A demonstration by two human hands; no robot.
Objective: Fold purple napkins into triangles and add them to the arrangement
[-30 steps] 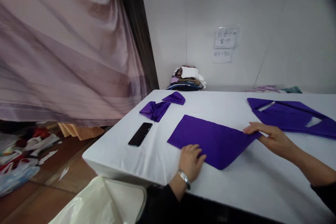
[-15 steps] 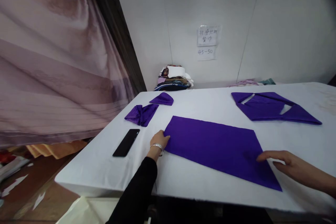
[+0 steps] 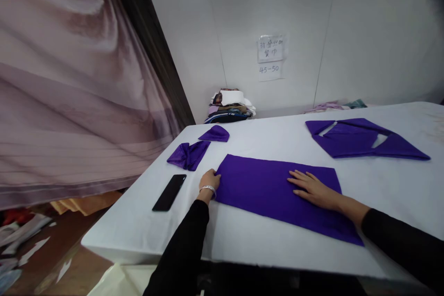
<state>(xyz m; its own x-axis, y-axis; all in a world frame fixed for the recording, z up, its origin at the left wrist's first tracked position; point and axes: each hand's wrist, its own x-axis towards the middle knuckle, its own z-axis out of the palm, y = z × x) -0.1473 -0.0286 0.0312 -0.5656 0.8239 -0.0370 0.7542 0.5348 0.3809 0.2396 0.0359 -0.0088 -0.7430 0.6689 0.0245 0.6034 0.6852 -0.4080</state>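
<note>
A purple napkin (image 3: 256, 180), folded into a long band, lies flat on the white-covered table in front of me. At its left end, my left hand (image 3: 209, 180) is closed on the edge, thumb and fingers at the cloth. My right hand (image 3: 314, 189) rests palm down on the napkin's right half, fingers stretched and a little apart. Farther back on the right lies another purple napkin (image 3: 354, 138), folded to a slanted shape with two gaps showing white. Two small folded purple pieces, a twisted one (image 3: 189, 155) and a rounded one (image 3: 215, 133), sit at the back left.
A black phone (image 3: 169, 193) lies left of my left hand on the white tablecloth (image 3: 263, 240). Stacked cloths (image 3: 231, 106) stand behind the table by the wall, under paper signs (image 3: 270, 58). A pink curtain (image 3: 76, 78) hangs at the left.
My right hand has moved left and away from me, from the napkin's right end to flat on its right half. My left hand stays at the left edge.
</note>
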